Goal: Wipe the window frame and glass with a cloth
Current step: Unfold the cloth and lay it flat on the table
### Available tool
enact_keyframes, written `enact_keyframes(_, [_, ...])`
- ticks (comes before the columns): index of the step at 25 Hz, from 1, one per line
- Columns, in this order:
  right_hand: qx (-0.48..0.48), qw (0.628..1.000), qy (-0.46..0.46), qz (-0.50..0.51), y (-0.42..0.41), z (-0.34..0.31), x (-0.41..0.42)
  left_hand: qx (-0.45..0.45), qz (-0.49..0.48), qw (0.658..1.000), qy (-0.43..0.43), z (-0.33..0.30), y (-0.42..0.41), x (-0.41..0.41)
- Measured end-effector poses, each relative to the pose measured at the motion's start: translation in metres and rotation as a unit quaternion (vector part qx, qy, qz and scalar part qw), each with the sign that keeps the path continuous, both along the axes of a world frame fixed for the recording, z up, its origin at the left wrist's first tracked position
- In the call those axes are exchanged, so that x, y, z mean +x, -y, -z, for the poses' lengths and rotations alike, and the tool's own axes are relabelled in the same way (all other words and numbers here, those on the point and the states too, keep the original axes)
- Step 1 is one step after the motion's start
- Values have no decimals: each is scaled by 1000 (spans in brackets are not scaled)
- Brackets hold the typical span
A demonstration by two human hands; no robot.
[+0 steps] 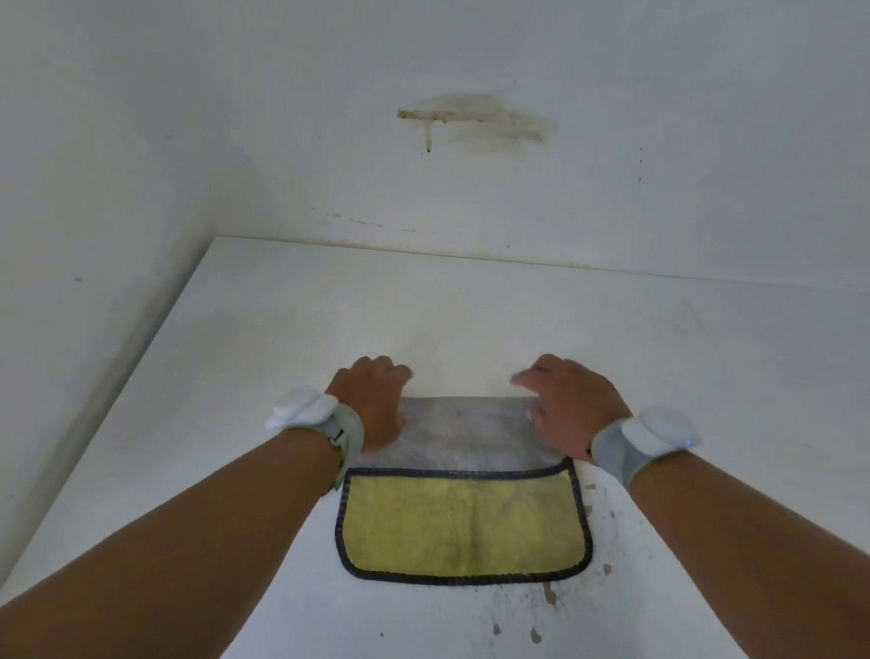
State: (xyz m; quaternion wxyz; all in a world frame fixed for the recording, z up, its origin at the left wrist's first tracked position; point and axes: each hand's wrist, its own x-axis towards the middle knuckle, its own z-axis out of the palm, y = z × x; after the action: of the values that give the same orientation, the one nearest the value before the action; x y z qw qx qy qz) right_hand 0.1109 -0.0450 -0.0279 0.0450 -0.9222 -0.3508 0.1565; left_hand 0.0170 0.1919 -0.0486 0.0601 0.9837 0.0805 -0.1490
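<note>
1. Lying flat on a white table top [678, 356], the cloth [462, 529] sits directly in front of the person, between the two forearms. Its near half shows yellow with a dark stitched border; its far half shows a grey face.
2. Long axis: the cloth runs left to right across the view. The far grey edge lies under and between both hands, so neither hand is clearly nearer; each sits at one far corner.
3. Left hand [374, 399]: fingers curled, resting at the far left corner of the cloth. Whether it actually pinches the fabric cannot be told, as the fingertips are hidden.
4. Right hand [569, 405]: fingers curled over the far right corner; the thumb appears to touch the grey edge, but a firm grip cannot be confirmed.
5. Both wrists carry grey bands with white pads.
6. No window, frame or glass is in view; only a white wall [181, 105] with a brown stain [481, 121] stands behind the table.
7. Judgement: wiping is not yet begun; the cloth looks to be in preparation, likely being folded or gathered from its far edge.
8. Dark specks [535, 635] mark the table near the cloth's right side.
</note>
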Motion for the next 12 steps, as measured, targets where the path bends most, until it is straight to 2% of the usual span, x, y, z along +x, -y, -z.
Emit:
enact_keyframes(3, [-106, 994, -3, -26, -19, 9, 11, 34, 23, 997, -68, 5, 3, 12])
enact_keyframes(6, [-163, 985, 32, -48, -27, 15, 11, 65, 49, 994, -78, 1, -2, 14])
enact_keyframes(8, [-147, 988, 27, -49, -24, 7, 10, 55, 63, 995, -60, -7, -8, 8])
enact_keyframes(12, [-50, 995, 24, -82, 0, -10, 8, 1, 90, 996, 10, -25, -14, -22])
